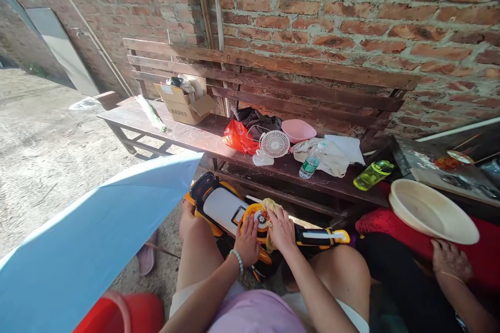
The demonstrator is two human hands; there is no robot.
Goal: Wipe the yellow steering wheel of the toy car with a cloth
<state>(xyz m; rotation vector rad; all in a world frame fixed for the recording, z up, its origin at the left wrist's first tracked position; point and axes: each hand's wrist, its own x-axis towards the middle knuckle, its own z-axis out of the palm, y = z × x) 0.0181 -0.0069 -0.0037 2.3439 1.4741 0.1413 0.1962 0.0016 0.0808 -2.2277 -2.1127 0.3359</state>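
Landmark: wooden bench [183, 132]. Far left of it, a blue umbrella canopy [89, 229] is seen, with a red plastic bucket [125, 315] at the bottom edge of the view. A white desk fan [274, 143] is stood on the bench. Just in front of the bench, an orange-and-black plastic device [222, 210] is laid across the person's thighs [344, 281]. The left hand [247, 242] is placed flat on its orange ring [253, 216], fingers spread, not closed. The right hand [282, 229] is placed on a beige cloth [269, 207], fingers narrow; grip cannot be told. The device is directly under both hands. Further right, a co-worker's hand [449, 260] is touching a cream plastic basin [433, 210]. Risk: device could be tipped off the thighs by uneven pressure, as it is not clamped; cloth could be snagged at the ring.
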